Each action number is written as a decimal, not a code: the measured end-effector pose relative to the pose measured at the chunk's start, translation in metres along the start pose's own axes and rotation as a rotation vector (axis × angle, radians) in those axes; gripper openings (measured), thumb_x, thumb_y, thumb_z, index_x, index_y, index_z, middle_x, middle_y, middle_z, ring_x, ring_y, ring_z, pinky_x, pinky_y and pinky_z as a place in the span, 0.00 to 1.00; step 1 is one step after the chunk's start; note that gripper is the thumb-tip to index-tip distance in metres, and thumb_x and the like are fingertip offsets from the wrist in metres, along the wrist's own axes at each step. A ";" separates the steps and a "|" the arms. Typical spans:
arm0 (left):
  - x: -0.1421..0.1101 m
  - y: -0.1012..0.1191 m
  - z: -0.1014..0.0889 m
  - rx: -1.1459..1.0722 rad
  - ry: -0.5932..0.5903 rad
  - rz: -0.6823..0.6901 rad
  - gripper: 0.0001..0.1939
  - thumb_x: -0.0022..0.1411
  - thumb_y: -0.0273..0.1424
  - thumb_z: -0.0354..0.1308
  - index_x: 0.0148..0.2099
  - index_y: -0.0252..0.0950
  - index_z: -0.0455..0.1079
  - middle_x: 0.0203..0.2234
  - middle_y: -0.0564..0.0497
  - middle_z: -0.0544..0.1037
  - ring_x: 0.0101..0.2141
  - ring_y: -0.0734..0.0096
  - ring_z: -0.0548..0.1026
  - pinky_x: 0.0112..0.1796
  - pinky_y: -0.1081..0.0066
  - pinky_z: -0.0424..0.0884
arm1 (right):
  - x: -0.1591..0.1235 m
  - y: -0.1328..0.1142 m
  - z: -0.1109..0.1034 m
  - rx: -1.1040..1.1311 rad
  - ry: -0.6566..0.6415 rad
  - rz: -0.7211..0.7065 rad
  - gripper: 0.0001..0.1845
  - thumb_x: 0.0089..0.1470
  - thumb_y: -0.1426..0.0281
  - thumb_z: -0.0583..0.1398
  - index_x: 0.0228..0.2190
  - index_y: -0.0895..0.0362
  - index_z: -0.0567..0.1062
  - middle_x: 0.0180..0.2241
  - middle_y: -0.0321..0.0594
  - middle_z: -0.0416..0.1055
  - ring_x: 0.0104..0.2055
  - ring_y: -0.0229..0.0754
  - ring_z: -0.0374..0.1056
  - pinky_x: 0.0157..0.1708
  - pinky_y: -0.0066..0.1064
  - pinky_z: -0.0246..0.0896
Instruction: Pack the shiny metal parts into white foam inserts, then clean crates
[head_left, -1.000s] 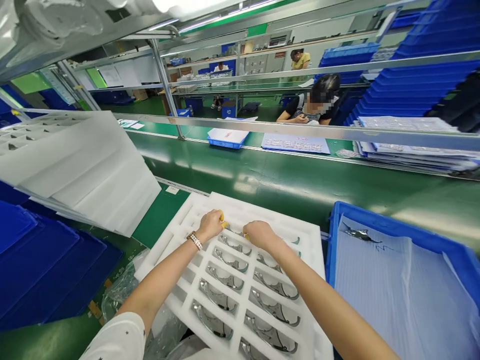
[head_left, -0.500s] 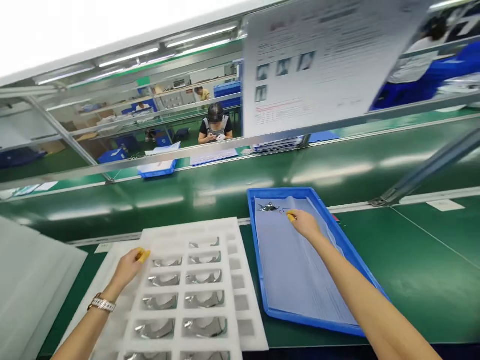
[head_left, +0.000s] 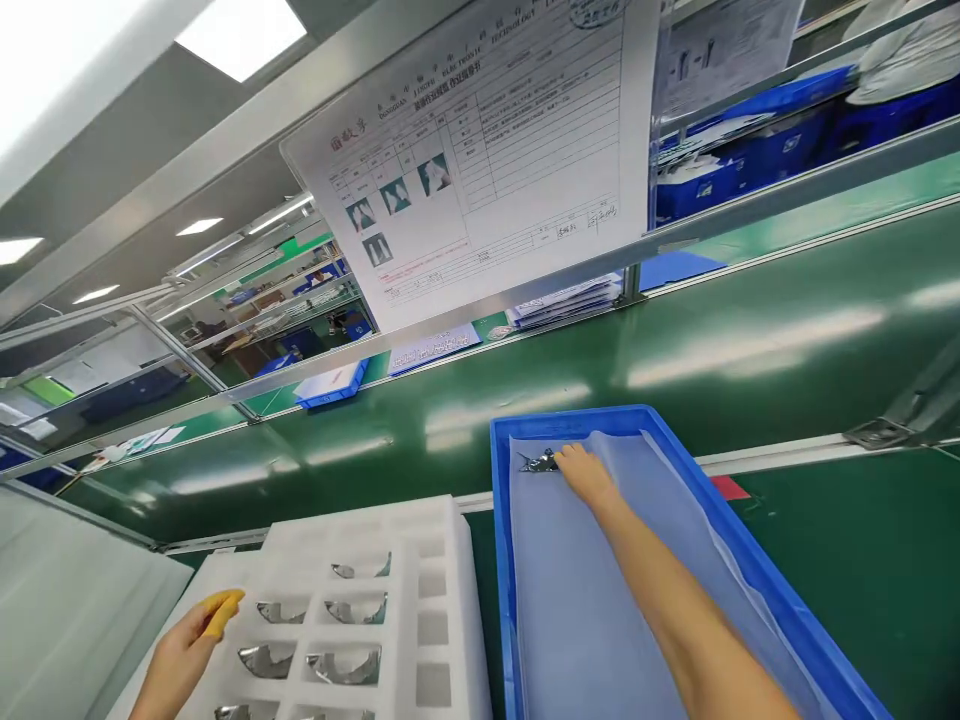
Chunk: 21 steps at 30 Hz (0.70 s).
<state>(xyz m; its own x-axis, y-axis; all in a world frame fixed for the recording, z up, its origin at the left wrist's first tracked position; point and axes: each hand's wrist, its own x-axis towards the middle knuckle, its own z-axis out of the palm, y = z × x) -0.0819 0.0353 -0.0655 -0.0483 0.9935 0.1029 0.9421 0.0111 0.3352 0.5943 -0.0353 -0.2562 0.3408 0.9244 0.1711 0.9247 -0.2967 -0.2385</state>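
Observation:
My right hand point(head_left: 589, 475) reaches to the far end of a blue tray point(head_left: 501, 560) lined with pale translucent sheets point(head_left: 592, 580). Its fingers are closed at the edge of a small, shiny, curved metal part point(head_left: 538, 461); the fingertips are partly hidden. At the lower left, my left hand point(head_left: 184, 645) wears yellow finger covers, thumb and finger slightly apart with nothing between them. It hovers by the left side of a white foam tray point(head_left: 401, 620), whose pockets hold several shiny curved metal parts point(head_left: 345, 665). The foam tray's right-hand column shows bare pockets.
White foam sheets point(head_left: 67, 590) stand at the far left. A green panel point(head_left: 420, 440) rises behind the trays, with a metal rail frame above it. A printed instruction sheet point(head_left: 495, 170) hangs from the frame. A red piece point(head_left: 729, 488) lies right of the blue tray.
My right hand has moved slightly left onto the metal part in the blue tray. My left hand has drawn back toward the lower left and its fingers have parted. The view has shifted and tilted.

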 end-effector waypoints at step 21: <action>-0.031 -0.068 -0.017 -0.291 0.062 -0.008 0.15 0.59 0.35 0.54 0.42 0.35 0.78 0.44 0.43 0.81 0.45 0.61 0.78 0.48 0.63 0.74 | -0.057 -0.236 -0.069 0.831 0.127 -0.478 0.16 0.60 0.57 0.55 0.37 0.51 0.79 0.39 0.47 0.75 0.46 0.52 0.68 0.47 0.50 0.65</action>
<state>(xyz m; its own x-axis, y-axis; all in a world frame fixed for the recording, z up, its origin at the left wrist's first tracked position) -0.1496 0.0017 -0.0755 -0.0834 0.9847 0.1531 0.8072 -0.0233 0.5899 0.3682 -0.0344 -0.1440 0.0206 0.8565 0.5157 0.5721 0.4129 -0.7087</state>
